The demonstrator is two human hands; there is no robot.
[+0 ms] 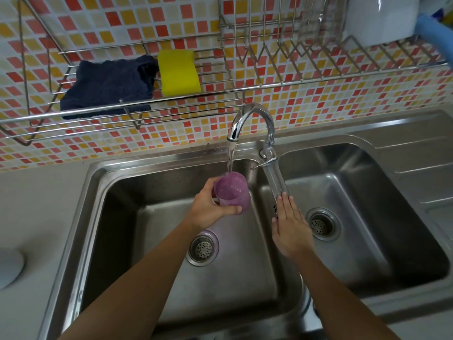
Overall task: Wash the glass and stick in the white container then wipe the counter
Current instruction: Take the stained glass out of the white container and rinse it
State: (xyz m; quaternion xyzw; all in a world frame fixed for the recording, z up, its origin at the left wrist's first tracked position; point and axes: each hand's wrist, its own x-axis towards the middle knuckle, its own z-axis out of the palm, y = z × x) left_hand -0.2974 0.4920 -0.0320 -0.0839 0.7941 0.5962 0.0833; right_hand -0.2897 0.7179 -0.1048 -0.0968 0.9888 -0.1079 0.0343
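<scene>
A person's left hand (208,209) holds a purple glass (232,192) under the running tap (252,119) over the far right corner of the left basin (152,217) of a steel double sink (98,173). Thumb and fingers are clamped round the glass's side, its mouth is tilted toward the camera, and the stream of water (230,155) falls onto its far rim. The right hand (290,227) lies flat over the divider between the two basins, fingers straight and close together. Its fingertips are at the near end of the tap's long lever (275,177); whether they touch it cannot be told. Each basin shows a drain strainer (203,246) in its floor. On the wire rack (147,104) against the tiled wall above the sink's far edge, a dark blue cloth (107,84) lies just beside a yellow sponge (177,72). A white object (382,18) sits at the rack's far right end.
</scene>
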